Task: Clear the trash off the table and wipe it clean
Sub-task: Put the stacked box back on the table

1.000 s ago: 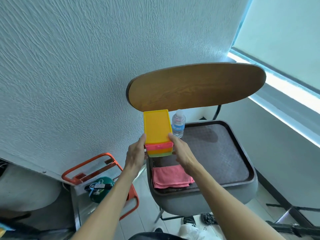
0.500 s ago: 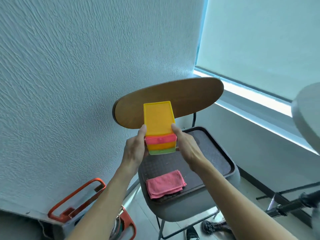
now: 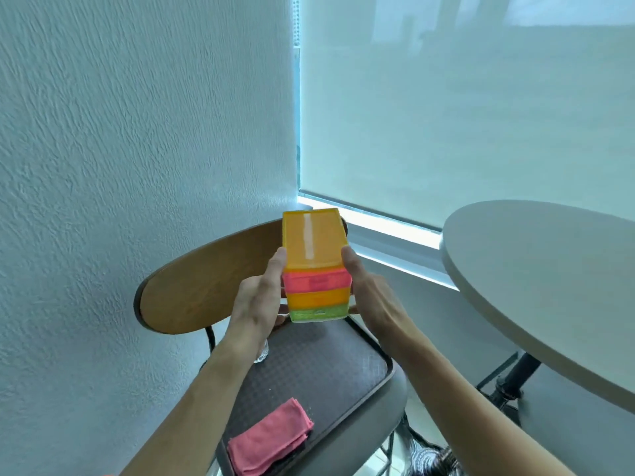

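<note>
Hands: left hand [image 3: 258,300] and right hand [image 3: 372,297] both grasp a stack of plastic containers [image 3: 315,266], one on each side, thumbs along its upper edges.
Stack: orange lid on top, then pink, orange and green layers; held in the air above the far part of the tray, in front of the chair's backrest.
Tray: dark textured tray [image 3: 386,379] lying on the seat of the chair [image 3: 192,290].
Cloth: folded pink cloth [image 3: 269,438] at the near left corner of the tray, well apart from the stack.
Bottle: base of a clear plastic bottle [image 3: 263,353] showing just beside the left wrist, on the tray.
Table: round grey table [image 3: 536,269] to the right, apart from the chair.
Backdrop: textured white wall at left, roller blind [image 3: 446,115] over the window behind.
</note>
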